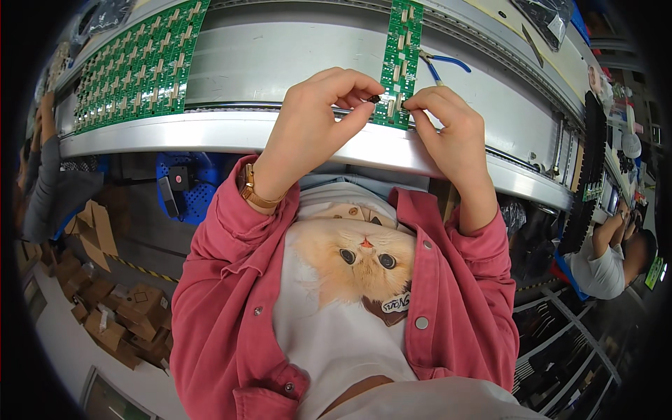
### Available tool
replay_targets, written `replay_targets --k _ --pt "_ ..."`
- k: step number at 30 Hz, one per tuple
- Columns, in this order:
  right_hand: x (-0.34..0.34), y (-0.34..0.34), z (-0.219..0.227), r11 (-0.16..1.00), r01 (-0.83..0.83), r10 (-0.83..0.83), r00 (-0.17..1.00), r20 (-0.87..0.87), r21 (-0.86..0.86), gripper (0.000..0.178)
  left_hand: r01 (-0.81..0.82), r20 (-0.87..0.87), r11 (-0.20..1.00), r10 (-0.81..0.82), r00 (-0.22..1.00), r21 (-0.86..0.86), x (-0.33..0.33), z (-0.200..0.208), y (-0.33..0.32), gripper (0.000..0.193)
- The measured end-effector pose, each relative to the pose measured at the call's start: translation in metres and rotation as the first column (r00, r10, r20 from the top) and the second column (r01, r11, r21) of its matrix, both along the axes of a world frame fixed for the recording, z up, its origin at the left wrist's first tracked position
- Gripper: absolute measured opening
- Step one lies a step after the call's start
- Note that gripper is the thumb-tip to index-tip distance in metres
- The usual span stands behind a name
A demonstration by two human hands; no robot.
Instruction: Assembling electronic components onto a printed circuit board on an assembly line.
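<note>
Narrow circuit board: the green strip (396, 70) lies across the bench (273, 66), its near end at the bench's front edge, its length running back toward the far edge; pale connectors stand along it. The near end sits between the two hands, just right of the left fingertips and just beside the right ones.
Left hand: the left hand (311, 119) is above the front edge, thumb and forefinger pinching a small dark part (374, 99) over the strip's left edge; whether the part touches the board cannot be told.
Right hand: the right hand (451, 126) has thumb and forefinger bent together at the strip's right edge, near its front end; whether they grip anything cannot be told.
Blue-handled pliers: the pliers (448, 63) lie right of the strip, beyond the right hand, handles toward the bench's right end.
Large board panel: a wide green panel (140, 66), set with rows of pale connectors, lies toward the bench's left end, well apart from the left hand.
Wristwatch: a gold-coloured watch (250, 187) circles the left wrist.
Below the front edge: a blue stool (183, 185) stands left of the person.
Floor: cardboard boxes (129, 311) are heaped farther left.
</note>
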State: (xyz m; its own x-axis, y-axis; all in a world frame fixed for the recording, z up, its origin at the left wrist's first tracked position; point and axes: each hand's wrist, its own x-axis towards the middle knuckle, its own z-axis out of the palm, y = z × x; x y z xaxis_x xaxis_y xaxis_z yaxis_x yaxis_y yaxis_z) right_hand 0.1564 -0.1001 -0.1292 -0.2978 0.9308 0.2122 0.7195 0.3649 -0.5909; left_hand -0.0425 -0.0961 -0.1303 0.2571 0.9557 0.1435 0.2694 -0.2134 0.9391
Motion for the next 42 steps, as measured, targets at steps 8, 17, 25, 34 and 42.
replay_targets --k 8,17,25,34,42 --pt "-0.003 0.01 0.018 0.997 -0.071 0.071 0.994 0.077 -0.009 0.015 0.028 -0.052 0.997 -0.024 0.998 0.076 -0.004 0.006 0.007 0.023" --pt "0.007 0.197 0.062 0.993 0.117 -0.091 0.904 0.418 -0.036 0.034 -0.004 -0.145 0.98 0.033 0.989 0.198 -0.018 0.024 0.011 0.024" --pt "0.0 0.334 0.015 0.936 -0.009 -0.077 0.97 0.231 0.352 0.039 0.015 -0.246 0.878 0.117 0.962 0.478 -0.028 0.024 0.029 0.025" --pt "-0.004 0.314 0.01 0.931 -0.206 0.136 0.962 0.238 0.302 0.034 -0.006 -0.247 0.877 0.142 0.959 0.48 -0.024 0.014 0.039 0.028" --pt "0.012 0.255 0.024 0.919 -0.322 0.259 0.928 0.268 0.225 0.028 -0.015 -0.203 0.935 0.092 0.975 0.356 -0.007 0.015 0.02 0.027"
